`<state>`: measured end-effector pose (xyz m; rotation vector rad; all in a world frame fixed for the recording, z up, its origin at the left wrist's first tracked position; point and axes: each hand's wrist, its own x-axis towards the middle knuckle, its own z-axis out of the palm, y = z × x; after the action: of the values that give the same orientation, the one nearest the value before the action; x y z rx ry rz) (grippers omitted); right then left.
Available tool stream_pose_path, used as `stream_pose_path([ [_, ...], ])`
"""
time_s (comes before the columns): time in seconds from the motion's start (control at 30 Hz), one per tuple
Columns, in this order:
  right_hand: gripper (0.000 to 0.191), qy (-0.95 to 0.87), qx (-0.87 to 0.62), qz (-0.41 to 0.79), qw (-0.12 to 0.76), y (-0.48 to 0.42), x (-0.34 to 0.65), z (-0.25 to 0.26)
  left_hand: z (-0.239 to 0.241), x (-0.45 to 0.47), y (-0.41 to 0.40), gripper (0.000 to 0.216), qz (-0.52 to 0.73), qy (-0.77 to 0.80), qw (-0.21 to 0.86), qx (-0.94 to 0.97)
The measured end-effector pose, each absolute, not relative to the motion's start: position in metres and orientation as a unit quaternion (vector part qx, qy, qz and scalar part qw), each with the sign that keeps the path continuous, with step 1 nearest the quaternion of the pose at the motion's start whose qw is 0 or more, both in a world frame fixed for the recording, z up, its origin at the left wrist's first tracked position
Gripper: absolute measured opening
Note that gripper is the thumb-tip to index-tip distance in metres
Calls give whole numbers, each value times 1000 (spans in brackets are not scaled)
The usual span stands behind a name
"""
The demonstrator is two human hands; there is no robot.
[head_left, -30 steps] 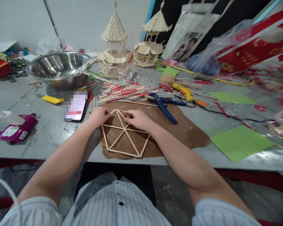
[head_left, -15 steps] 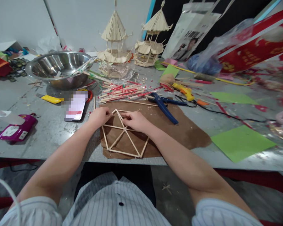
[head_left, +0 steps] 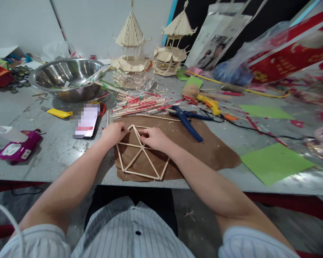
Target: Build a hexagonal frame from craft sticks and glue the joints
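My left hand [head_left: 115,133] and my right hand [head_left: 154,138] both rest on a flat, many-sided frame of pale wooden sticks [head_left: 142,147], its spokes meeting at a hub just below the fingers of my right hand; the frame lies between my hands and spreads toward me, its nearest edge close to the table's front. The fingers of my left hand are curled in over the upper left side, near the top corner, though I cannot tell whether they pinch the stick or only press on it; my right thumb and forefinger are closed together on the spoke running down from that corner, and the rest of that hand hides part of the frame's right side.

Under it all is an irregular sheet of brown paper-like material [head_left: 204,154], reaching out past my right hand over the grey, scuffed tabletop [head_left: 70,161]; a pair of blue-handled pliers [head_left: 187,124] lies partly on it, beyond my right hand and to its right. Just past my hands is a heap of thin sticks in red-and-white wrappers [head_left: 142,104]; farther beyond stand two pale stick-built towers with pointed roofs [head_left: 130,34]; to the left of my left hand lie a phone with a lit screen [head_left: 87,120] and, past it, a yellow-handled cutter [head_left: 58,113].
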<state>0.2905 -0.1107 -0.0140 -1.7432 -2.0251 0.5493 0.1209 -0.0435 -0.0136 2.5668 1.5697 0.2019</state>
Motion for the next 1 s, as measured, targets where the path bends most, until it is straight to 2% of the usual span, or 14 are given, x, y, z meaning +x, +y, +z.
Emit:
stream_pose_path([
  [1.0,40,-727,-629,200,188,-110,288,-16,-12,121,-46,27,57,522,63,849],
])
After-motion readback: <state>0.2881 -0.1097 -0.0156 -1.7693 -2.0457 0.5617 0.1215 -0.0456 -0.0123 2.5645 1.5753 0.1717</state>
